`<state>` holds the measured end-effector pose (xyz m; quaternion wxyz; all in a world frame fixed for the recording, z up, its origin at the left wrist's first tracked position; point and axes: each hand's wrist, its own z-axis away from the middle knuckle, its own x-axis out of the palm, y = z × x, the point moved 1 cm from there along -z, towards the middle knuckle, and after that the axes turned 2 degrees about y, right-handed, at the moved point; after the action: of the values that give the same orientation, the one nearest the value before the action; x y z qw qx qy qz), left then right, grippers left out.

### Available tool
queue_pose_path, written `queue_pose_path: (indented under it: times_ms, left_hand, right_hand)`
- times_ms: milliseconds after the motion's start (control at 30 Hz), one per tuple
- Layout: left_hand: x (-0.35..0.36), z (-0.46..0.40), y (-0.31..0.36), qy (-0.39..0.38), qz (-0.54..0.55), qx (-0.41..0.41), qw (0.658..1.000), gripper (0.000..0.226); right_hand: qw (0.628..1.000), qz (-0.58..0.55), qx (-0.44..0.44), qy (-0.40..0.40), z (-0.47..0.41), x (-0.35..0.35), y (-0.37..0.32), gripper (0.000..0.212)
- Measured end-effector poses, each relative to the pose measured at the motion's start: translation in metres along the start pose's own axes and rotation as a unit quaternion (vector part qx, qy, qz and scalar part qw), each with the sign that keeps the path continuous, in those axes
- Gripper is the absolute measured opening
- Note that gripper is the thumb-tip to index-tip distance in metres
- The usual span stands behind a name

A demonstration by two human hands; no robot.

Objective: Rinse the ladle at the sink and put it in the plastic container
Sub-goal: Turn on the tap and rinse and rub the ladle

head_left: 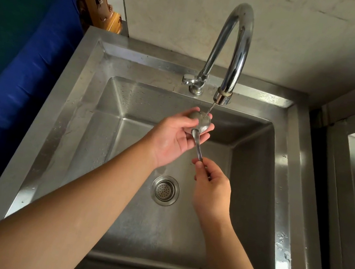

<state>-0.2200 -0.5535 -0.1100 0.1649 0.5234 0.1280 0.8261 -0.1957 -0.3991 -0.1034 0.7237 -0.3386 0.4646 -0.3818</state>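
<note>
Right now the ladle [200, 126] is up over the sink [287, 172], under the tap [229, 50]. A thin stream of water [210, 109] runs from the spout and lands in the ladle's bowl.

The right hand [212, 189] has its fingers [199, 164] pinched shut around the end of the handle. The left hand [178, 136] is curled loosely around the bowl, cupping it from below and from the side. Its fingers touch the bowl, and it looks like they are rubbing it clean, but I cannot be sure.

The ladle is shiny metal. It looks hard and stiff, so it should not bend or break. It is small and thin, so it is probably light. But it is wet, and wet metal is slippery. The handle is skinny, so a weak pinch could let it slide or twist round. The best place to hold it is on the handle, with the fingers squeezed tight, just as the right hand does. A second hand under the bowl helps keep it steady.

The rinsing step is going on, so I think the job is about half done. The plastic container is not in view. The drain [165, 190] sits in the bottom of the sink, well below the hands.
</note>
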Motion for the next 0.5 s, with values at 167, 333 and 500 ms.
queue_pose_path:
  times_ms: [167, 333, 500]
  left_hand:
    - [0.001, -0.002, -0.002, 0.005, -0.091, 0.046, 0.995, 0.058]
    - [0.007, -0.007, -0.008, 0.109, -0.167, 0.056, 0.978, 0.066]
    - [0.017, -0.011, -0.013, 0.174, -0.211, 0.035, 0.961, 0.034]
  right_hand:
    - [1.000, -0.003, -0.005, -0.011, -0.004, -0.001, 0.006, 0.024]
    - [0.998, 0.044, -0.031, 0.015, -0.001, -0.001, 0.011, 0.022]
    - [0.996, 0.063, -0.042, 0.041, 0.003, 0.001, 0.011, 0.021]
